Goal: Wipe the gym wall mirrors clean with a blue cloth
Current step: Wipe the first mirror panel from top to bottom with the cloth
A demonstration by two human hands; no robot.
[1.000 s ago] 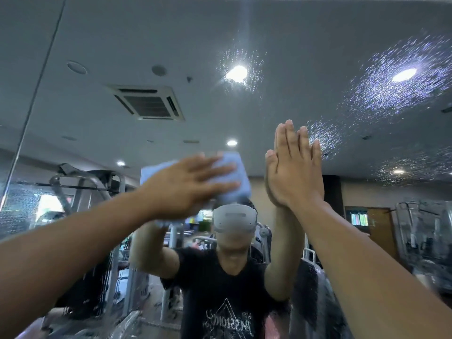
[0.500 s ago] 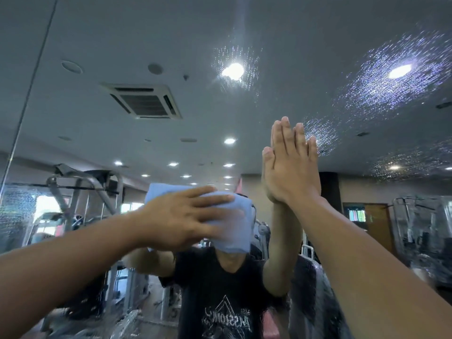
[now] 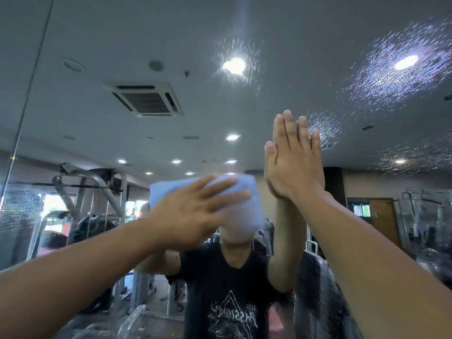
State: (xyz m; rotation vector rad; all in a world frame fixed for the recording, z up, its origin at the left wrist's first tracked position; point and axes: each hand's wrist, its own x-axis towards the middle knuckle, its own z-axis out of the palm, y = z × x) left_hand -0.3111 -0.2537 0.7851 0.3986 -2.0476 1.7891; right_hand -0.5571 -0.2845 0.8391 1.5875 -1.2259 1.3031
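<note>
A wall mirror [image 3: 318, 57] fills the whole view and reflects the gym ceiling and the person. My left hand [image 3: 193, 214] lies flat with straight fingers on a folded blue cloth [image 3: 242, 211] and presses it against the glass at centre, over the reflected head. My right hand [image 3: 293, 162] is flat on the mirror just right of the cloth, fingers straight and pointing up, touching its own reflection. Spray droplets [image 3: 401, 77] speckle the glass at the upper right and around the ceiling light at top centre.
A vertical mirror seam [image 3: 29, 94] runs down the far left, with a droplet-covered patch [image 3: 22, 209] below it. Reflected gym machines [image 3: 97, 192] show at lower left, and wet streaks cover the glass at lower right [image 3: 318, 302].
My left hand has slid the cloth down and to the right across the glass. My right hand has stayed flat on the mirror in the same place.
</note>
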